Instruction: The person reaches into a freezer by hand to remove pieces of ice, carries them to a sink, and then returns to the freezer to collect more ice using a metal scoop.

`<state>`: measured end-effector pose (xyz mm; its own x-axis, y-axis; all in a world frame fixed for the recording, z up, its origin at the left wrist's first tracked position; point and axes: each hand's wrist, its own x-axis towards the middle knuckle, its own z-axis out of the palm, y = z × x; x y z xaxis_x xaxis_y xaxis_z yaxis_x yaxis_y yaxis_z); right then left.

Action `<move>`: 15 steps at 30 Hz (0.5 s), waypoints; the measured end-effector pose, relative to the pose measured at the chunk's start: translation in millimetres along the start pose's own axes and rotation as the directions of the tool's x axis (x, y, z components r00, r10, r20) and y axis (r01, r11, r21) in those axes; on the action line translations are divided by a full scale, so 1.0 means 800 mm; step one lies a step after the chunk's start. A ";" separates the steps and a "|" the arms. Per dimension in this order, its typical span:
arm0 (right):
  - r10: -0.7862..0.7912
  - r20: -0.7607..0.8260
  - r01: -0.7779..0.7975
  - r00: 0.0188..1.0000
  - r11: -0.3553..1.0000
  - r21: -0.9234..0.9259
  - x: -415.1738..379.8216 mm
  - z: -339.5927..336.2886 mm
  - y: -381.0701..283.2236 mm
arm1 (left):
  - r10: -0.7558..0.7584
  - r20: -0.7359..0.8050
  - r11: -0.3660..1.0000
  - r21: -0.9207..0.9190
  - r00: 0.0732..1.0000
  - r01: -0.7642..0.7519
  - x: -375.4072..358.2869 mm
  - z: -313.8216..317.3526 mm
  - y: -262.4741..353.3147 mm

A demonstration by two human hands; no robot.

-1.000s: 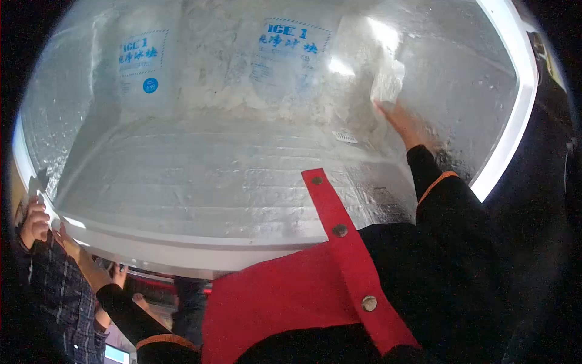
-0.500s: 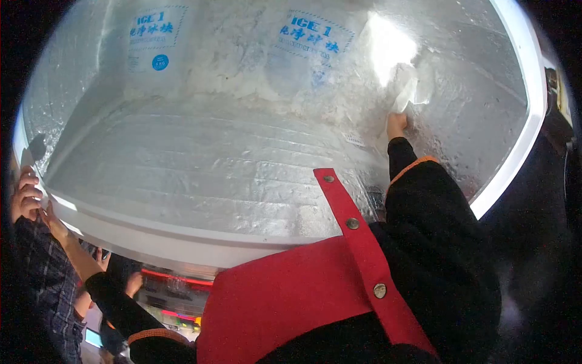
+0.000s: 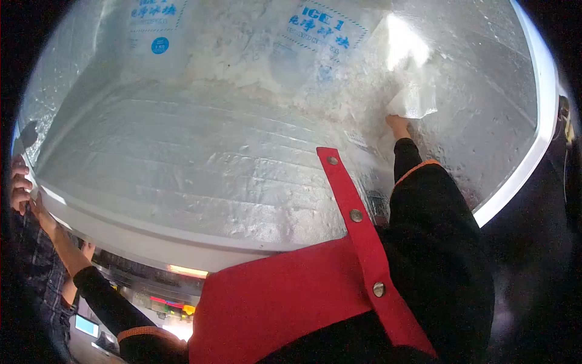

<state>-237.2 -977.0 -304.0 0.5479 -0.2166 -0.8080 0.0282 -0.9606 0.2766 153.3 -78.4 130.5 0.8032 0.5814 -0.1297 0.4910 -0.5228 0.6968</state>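
- my right hand [image 3: 398, 126] is closed on the lower edge of a thin, whitish, translucent plastic-looking sheet [image 3: 417, 102], pale and glossy, inside the silvery-lined chest [image 3: 182, 164];
- my left hand [image 3: 47, 217] touches the white rim [image 3: 151, 241]; I cannot tell its grip

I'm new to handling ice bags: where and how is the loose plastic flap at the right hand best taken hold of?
Probably with a pinch grip on the lower edge of the loose plastic flap, coming from the near side, where the right hand is: it looks thin, and that edge faces the person.
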 end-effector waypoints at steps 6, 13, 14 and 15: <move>-0.022 -0.155 0.099 0.988 0.855 0.509 -0.053 -0.074 -0.005 | 0.367 0.218 0.808 0.407 0.904 -0.426 0.041 -0.040 -0.040; 0.317 -0.028 0.071 0.948 -0.124 0.990 -0.072 -0.093 -0.020 | 0.382 0.282 0.789 0.396 0.880 -0.469 0.051 -0.043 -0.040; 0.329 -0.029 0.074 0.944 -0.125 0.989 -0.088 -0.119 -0.028 | 0.385 0.287 0.792 0.385 0.877 -0.474 0.039 -0.039 -0.036; 0.296 -0.026 0.018 0.955 0.030 0.999 -0.104 -0.162 -0.038 | 0.390 0.292 0.790 0.381 0.873 -0.480 0.068 -0.048 -0.046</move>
<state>-174.9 -907.3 -177.5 0.5535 -0.4861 -0.6763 -0.8247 -0.2068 -0.5263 165.8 -3.6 124.9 0.9914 0.1221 -0.0474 0.1310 -0.9298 0.3440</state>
